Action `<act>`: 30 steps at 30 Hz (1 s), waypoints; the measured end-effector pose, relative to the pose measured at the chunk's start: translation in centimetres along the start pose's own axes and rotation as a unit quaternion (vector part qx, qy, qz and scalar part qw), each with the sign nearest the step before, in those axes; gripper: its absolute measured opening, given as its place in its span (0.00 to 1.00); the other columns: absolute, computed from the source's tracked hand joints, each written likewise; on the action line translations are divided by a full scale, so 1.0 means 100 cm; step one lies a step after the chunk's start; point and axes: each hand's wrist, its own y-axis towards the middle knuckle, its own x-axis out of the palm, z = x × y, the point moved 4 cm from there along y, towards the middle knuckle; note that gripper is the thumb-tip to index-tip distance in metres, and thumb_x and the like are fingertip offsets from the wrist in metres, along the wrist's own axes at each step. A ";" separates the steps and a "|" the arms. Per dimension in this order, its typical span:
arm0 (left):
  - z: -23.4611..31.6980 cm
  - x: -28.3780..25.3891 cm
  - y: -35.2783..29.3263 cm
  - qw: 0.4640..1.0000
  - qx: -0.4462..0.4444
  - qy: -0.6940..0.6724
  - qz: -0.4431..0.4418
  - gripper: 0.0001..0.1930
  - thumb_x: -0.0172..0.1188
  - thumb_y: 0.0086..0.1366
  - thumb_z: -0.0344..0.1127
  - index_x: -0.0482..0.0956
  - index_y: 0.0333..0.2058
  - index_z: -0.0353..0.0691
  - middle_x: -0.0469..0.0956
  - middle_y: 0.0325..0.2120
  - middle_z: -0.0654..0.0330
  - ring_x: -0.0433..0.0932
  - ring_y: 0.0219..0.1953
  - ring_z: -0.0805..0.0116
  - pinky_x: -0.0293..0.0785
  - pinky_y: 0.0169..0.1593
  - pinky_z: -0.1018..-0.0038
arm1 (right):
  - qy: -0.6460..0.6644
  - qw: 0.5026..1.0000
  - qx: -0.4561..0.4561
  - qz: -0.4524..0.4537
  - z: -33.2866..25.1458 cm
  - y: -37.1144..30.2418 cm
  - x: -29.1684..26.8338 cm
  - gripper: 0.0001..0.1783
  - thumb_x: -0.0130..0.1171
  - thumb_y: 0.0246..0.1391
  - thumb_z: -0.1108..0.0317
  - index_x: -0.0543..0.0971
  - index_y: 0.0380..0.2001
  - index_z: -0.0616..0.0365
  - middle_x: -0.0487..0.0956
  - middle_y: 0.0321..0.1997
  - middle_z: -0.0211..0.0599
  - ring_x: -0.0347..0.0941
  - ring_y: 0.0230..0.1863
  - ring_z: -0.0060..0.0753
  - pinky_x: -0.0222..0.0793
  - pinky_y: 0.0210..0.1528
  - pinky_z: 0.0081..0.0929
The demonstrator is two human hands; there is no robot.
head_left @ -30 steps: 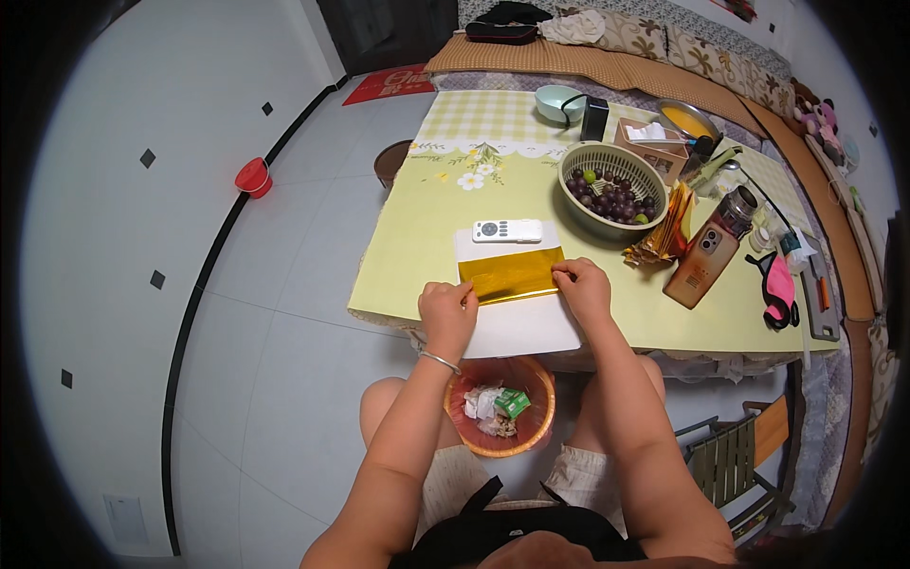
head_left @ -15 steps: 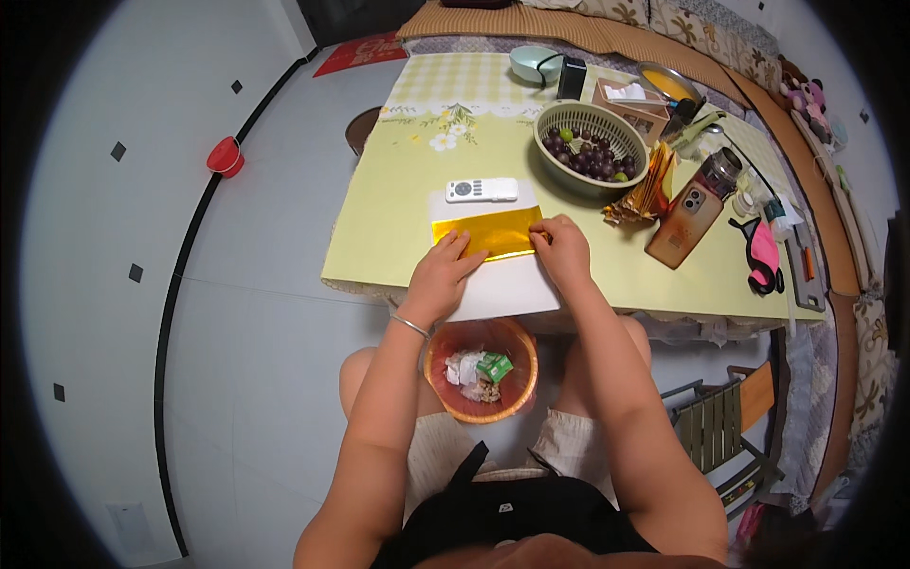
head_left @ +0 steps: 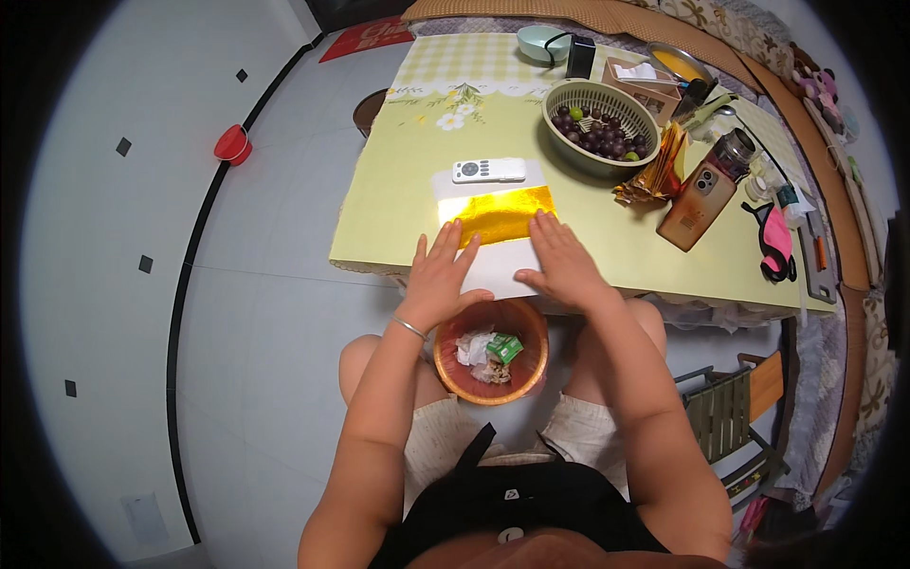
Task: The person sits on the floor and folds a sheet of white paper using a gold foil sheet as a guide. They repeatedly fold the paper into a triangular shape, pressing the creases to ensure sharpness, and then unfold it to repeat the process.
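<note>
Table (head_left: pixel 398 213), left hand (head_left: pixel 439 283) outspread

The gold sheet (head_left: pixel 507 211) is gleaming like glossy foil, the white paper (head_left: pixel 505 269) is looking smooth and matt, the remote (head_left: pixel 488 170) is showing plastic, and the bangle (head_left: pixel 410 328) is shining metallic

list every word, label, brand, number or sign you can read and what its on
I won't copy wording or numbers, so no quotes; print or marks show here:
red mat: pale characters, blurred
phone: marks on its brown back, too small to read
white remote: button marks, too small to read
green box: pale print, too small to read
black clothing: small pale emblem, unreadable
</note>
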 end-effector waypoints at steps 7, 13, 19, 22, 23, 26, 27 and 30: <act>-0.042 0.003 -0.014 0.978 -0.123 -0.108 0.130 0.33 0.68 0.56 0.50 0.74 0.57 0.36 0.69 0.60 0.43 0.66 0.64 0.47 0.60 0.65 0.54 | 0.042 0.992 0.016 0.118 0.020 -0.004 -0.018 0.35 0.57 0.59 0.50 0.68 0.62 0.65 0.60 0.70 0.57 0.55 0.70 0.53 0.52 0.70 0.43; -0.059 -0.026 0.016 0.931 -0.206 -0.225 0.198 0.26 0.70 0.53 0.37 0.77 0.50 0.35 0.77 0.49 0.46 0.75 0.51 0.49 0.71 0.57 0.59 | 0.375 0.892 0.047 0.249 0.021 0.020 -0.018 0.20 0.59 0.57 0.71 0.77 0.53 0.65 0.81 0.38 0.45 0.78 0.37 0.38 0.73 0.42 0.32; -0.080 0.002 0.057 0.978 -0.114 -0.095 0.145 0.21 0.70 0.52 0.31 0.79 0.46 0.36 0.77 0.43 0.51 0.78 0.44 0.54 0.75 0.51 0.65 | 0.486 0.845 0.131 0.179 0.037 0.044 0.016 0.22 0.55 0.59 0.73 0.72 0.56 0.70 0.78 0.26 0.35 0.75 0.27 0.24 0.72 0.33 0.23; -0.099 0.016 0.065 0.954 -0.160 -0.220 0.123 0.15 0.68 0.53 0.27 0.79 0.41 0.36 0.76 0.39 0.51 0.77 0.42 0.54 0.75 0.49 0.67 | 0.514 0.834 0.147 0.139 0.035 0.046 0.011 0.24 0.53 0.61 0.75 0.68 0.60 0.72 0.78 0.29 0.34 0.74 0.27 0.21 0.71 0.31 0.18; -0.101 0.018 0.067 0.951 -0.159 -0.224 0.138 0.10 0.66 0.52 0.23 0.79 0.35 0.35 0.76 0.36 0.52 0.77 0.39 0.56 0.75 0.45 0.67 | 0.521 0.830 0.149 0.136 0.035 0.047 0.009 0.24 0.53 0.61 0.75 0.68 0.60 0.72 0.78 0.29 0.34 0.74 0.26 0.21 0.72 0.31 0.18; -0.095 0.018 0.074 0.959 -0.178 -0.181 0.127 0.07 0.66 0.52 0.24 0.78 0.31 0.35 0.76 0.32 0.53 0.76 0.35 0.57 0.74 0.41 0.66 | 0.547 0.811 0.161 0.127 0.038 0.045 0.010 0.23 0.54 0.60 0.76 0.69 0.58 0.72 0.78 0.27 0.35 0.75 0.24 0.21 0.72 0.28 0.18; -0.097 0.019 0.075 0.957 -0.185 -0.180 0.132 0.06 0.66 0.53 0.24 0.78 0.30 0.36 0.76 0.30 0.53 0.76 0.34 0.57 0.74 0.41 0.66 | 0.558 0.804 0.161 0.127 0.037 0.046 0.009 0.22 0.54 0.60 0.76 0.70 0.56 0.72 0.78 0.27 0.36 0.75 0.23 0.22 0.72 0.27 0.18; -0.101 0.021 0.079 0.950 -0.224 -0.178 0.123 0.04 0.65 0.53 0.26 0.79 0.28 0.38 0.77 0.29 0.55 0.75 0.36 0.56 0.73 0.41 0.64 | 0.595 0.777 0.166 0.123 0.037 0.046 0.008 0.22 0.53 0.60 0.77 0.69 0.57 0.73 0.77 0.27 0.36 0.74 0.23 0.21 0.72 0.26 0.18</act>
